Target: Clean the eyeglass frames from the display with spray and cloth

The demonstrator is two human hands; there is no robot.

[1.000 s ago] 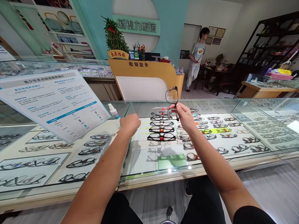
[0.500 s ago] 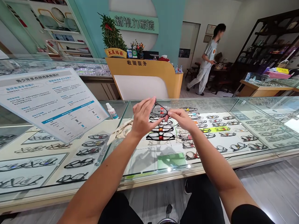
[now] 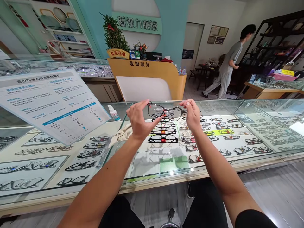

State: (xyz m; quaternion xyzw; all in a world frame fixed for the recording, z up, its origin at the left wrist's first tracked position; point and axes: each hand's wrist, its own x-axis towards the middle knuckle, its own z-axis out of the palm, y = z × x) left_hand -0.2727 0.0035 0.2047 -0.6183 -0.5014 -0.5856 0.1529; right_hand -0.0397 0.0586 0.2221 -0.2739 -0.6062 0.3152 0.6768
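Note:
A pair of dark-framed eyeglasses (image 3: pixel 165 111) is held up over the glass counter, its two lenses side by side. My left hand (image 3: pixel 140 121) grips the frame's left end, fingers behind and above it, thumb stretched below the left lens. At the other end, my right hand (image 3: pixel 193 114) pinches the frame near the right hinge or temple. Below the held pair, a column of black eyeglasses (image 3: pixel 163 139) with red and orange tags lies on the counter. A beige cloth (image 3: pixel 121 135) sits beside my left wrist.
A white spray bottle (image 3: pixel 114 113) stands left of my left hand, near a large printed sheet (image 3: pixel 54 106). More frames fill the glass display case (image 3: pixel 237 136) at right. Beyond is a yellow cashier desk (image 3: pixel 147 69); a person (image 3: pixel 229 63) walks at the back right.
The eyeglasses have turned from angled to facing broadside. My right hand has shifted to their right end and risen; my left hand moved slightly left. The person behind walked right.

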